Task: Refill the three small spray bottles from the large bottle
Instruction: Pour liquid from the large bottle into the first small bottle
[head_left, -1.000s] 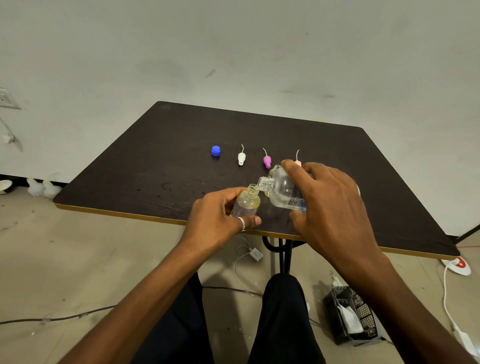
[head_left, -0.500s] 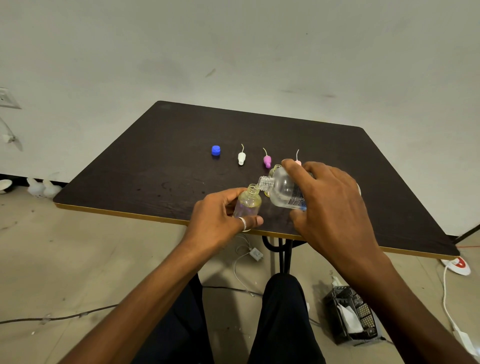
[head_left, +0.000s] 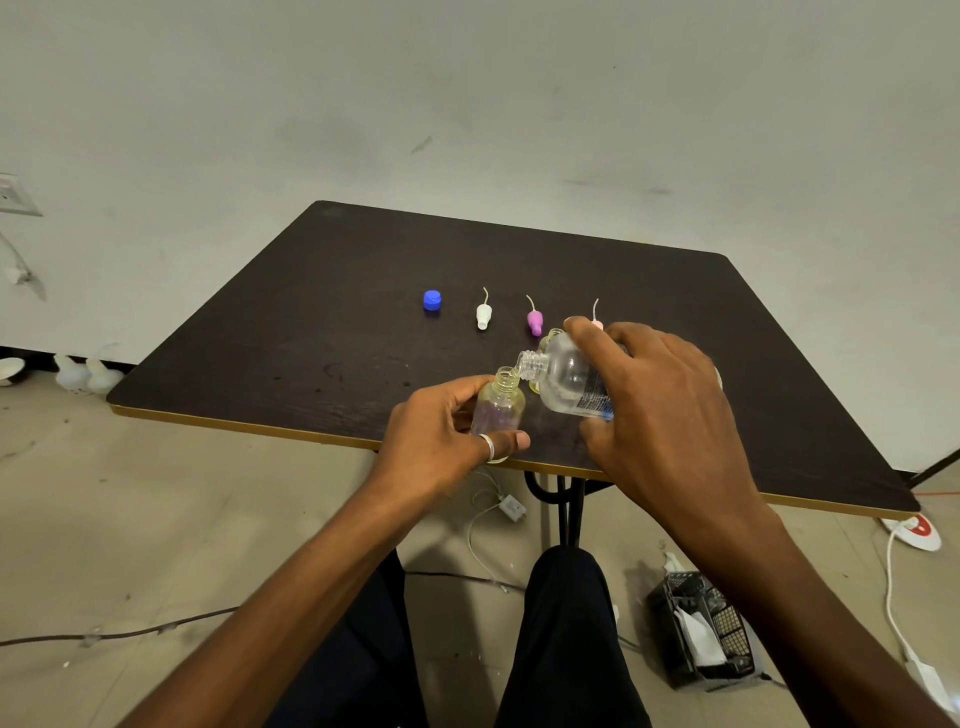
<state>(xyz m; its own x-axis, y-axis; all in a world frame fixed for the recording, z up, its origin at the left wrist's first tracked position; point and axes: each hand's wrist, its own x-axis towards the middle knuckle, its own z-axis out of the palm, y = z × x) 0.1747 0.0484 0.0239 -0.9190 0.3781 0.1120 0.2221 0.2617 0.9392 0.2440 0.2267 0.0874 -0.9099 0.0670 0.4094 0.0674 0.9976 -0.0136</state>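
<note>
My left hand grips a small clear spray bottle with no cap, upright near the front edge of the dark table. My right hand holds the large clear bottle tipped to the left, its open neck touching the small bottle's mouth. Behind the large bottle a second small yellowish bottle peeks out, mostly hidden. Lying in a row farther back are a blue cap, a white spray top, a purple spray top and a pink spray top, the last partly covered by my fingers.
The table's front edge runs just below my hands. On the floor lie cables, a white power strip at the right and a black crate by my right leg. The wall stands close behind the table.
Hardly anything differs. Both hands keep the same hold, and the large bottle stays tipped against the small bottle's mouth.
</note>
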